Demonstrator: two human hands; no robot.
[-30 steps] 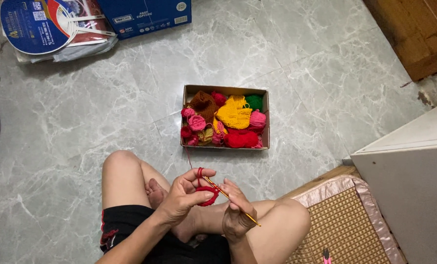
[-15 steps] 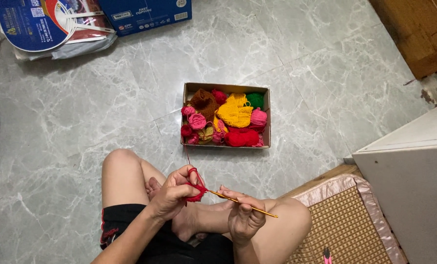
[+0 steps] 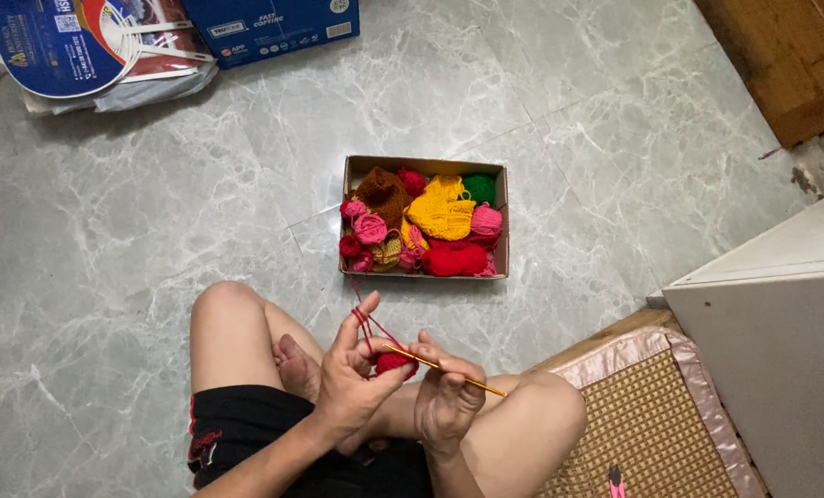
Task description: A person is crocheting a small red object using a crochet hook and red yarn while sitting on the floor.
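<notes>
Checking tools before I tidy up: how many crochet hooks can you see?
1: a yellow crochet hook held in the right hand, its tip at the red yarn piece by the left hand. Others may lie hidden in the yarn box.

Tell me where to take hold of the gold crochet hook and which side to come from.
Probably grip the crochet hook by its bare tail, the part sticking out past the right hand, coming from the person's right. Its other end sits buried in the small red crochet piece between both hands, with the left hand carrying the red yarn, so that end is crowded.
</notes>
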